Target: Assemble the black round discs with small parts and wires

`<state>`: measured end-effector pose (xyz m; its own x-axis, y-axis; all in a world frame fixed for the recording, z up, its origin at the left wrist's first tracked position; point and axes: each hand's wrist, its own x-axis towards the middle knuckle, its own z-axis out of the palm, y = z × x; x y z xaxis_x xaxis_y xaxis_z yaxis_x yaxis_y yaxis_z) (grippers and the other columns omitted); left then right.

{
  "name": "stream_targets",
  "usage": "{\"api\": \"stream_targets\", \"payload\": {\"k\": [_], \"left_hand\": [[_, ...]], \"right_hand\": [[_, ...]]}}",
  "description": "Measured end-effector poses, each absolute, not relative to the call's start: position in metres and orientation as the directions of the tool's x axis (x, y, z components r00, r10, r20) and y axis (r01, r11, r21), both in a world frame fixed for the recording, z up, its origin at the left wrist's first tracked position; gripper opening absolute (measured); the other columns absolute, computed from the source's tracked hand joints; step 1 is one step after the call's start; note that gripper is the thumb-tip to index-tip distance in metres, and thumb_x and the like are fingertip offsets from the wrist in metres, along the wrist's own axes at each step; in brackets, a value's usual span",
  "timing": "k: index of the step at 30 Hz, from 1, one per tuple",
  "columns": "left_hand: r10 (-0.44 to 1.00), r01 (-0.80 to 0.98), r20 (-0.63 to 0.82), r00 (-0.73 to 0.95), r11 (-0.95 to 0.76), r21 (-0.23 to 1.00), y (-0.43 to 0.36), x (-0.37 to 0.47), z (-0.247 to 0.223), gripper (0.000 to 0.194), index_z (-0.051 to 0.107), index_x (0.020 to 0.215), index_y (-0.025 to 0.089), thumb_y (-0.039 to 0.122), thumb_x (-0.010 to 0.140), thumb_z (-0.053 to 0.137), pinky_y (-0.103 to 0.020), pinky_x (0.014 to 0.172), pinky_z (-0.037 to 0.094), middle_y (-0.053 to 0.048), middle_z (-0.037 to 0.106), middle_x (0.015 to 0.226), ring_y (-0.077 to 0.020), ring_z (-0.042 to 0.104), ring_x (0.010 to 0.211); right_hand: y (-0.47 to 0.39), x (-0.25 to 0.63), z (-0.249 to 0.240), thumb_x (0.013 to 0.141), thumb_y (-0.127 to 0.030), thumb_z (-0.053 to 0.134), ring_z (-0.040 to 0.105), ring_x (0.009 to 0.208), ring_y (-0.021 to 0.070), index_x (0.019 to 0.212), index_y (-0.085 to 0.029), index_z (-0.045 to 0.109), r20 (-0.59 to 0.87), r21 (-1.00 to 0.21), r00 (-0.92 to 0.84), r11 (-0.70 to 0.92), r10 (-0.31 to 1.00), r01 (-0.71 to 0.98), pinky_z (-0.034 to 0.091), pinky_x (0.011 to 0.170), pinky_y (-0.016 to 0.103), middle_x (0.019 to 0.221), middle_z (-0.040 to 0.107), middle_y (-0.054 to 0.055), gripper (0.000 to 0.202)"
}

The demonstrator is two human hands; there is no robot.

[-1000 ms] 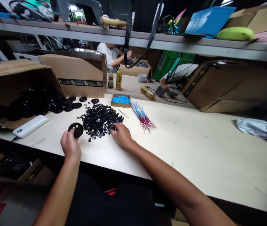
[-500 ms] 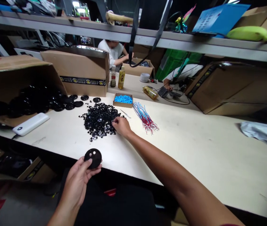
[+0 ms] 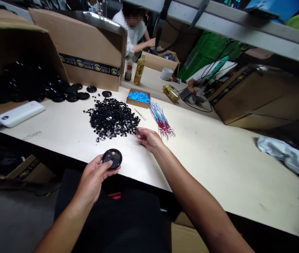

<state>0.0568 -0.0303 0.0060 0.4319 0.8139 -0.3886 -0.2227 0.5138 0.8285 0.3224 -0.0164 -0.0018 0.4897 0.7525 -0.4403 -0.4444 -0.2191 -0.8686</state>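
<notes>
My left hand (image 3: 96, 174) is closed on the edge of a shiny black round disc (image 3: 116, 161) with two small holes, held over the table's front edge. The thumb lies across the disc's face. My right hand (image 3: 148, 137) is pinched at the right edge of a heap of small black round parts (image 3: 112, 117). A dark speck shows at its fingertips, too small to name. Behind that hand lies a bundle of red, blue and white wires (image 3: 162, 121). A small carton of blue pieces (image 3: 140, 104) stands beyond the heap, with a thin pointed tool (image 3: 140, 114) in front of it.
At the left a tipped cardboard box (image 3: 14, 26) spills black discs, with a white power bank (image 3: 20, 113) before it. Bottles (image 3: 139, 68) stand at the back. Another cardboard box (image 3: 234, 95) and a grey cloth (image 3: 284, 154) lie right. Two people work across the table.
My right hand has drawn back from inside the heap to its near right edge, fingers still pinched. The disc in my left hand has come closer to it. The camera view has tilted down.
</notes>
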Motion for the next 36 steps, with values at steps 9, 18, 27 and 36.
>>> {"api": "stream_targets", "payload": {"k": [9,18,27,36], "left_hand": [[0.770,-0.165,-0.409,0.490,0.542,0.824,-0.032,0.069,-0.003,0.048,0.078,0.110,0.012,0.034,0.072,0.097,-0.033,0.078,0.069,-0.009,0.082,0.107,-0.0258,0.081,0.090],[0.722,-0.117,-0.430,0.543,0.572,0.812,-0.039,0.085,-0.001,0.048,0.079,0.109,0.012,0.035,0.071,0.097,-0.034,0.079,0.068,-0.011,0.082,0.108,-0.0269,0.080,0.093],[0.705,-0.082,-0.449,0.550,0.580,0.810,-0.044,0.085,-0.005,0.041,0.079,0.107,0.013,0.034,0.075,0.094,-0.033,0.077,0.069,-0.009,0.081,0.107,-0.0253,0.080,0.090],[0.725,-0.044,-0.457,0.515,0.555,0.831,-0.040,0.079,-0.002,0.042,0.079,0.106,0.013,0.034,0.073,0.095,-0.033,0.076,0.068,-0.010,0.082,0.106,-0.0271,0.082,0.087]], "right_hand": [[-0.064,0.311,0.001,0.091,-0.014,0.067,0.059,0.053,0.0084,0.090,-0.015,0.072,-0.527,-0.786,0.413,-0.240,0.743,-0.570,0.054,0.053,0.017,0.076,0.074,0.003,0.005],[-0.113,0.316,-0.010,0.080,-0.025,0.078,0.057,0.061,0.0129,0.092,-0.021,0.077,-0.289,-0.957,0.614,-0.204,0.734,-0.206,0.051,0.058,0.024,0.078,0.069,0.000,0.013],[-0.139,0.354,-0.018,0.094,-0.011,0.065,0.066,0.091,0.0176,0.114,-0.022,0.082,0.166,-0.654,0.247,-0.081,0.955,0.752,0.050,0.085,0.030,0.106,0.072,0.005,0.028],[-0.154,0.354,-0.017,0.098,-0.019,0.067,0.068,0.100,0.0216,0.126,-0.023,0.078,0.110,-0.573,0.409,-0.278,0.906,0.771,0.051,0.094,0.034,0.115,0.072,0.008,0.030]]}}
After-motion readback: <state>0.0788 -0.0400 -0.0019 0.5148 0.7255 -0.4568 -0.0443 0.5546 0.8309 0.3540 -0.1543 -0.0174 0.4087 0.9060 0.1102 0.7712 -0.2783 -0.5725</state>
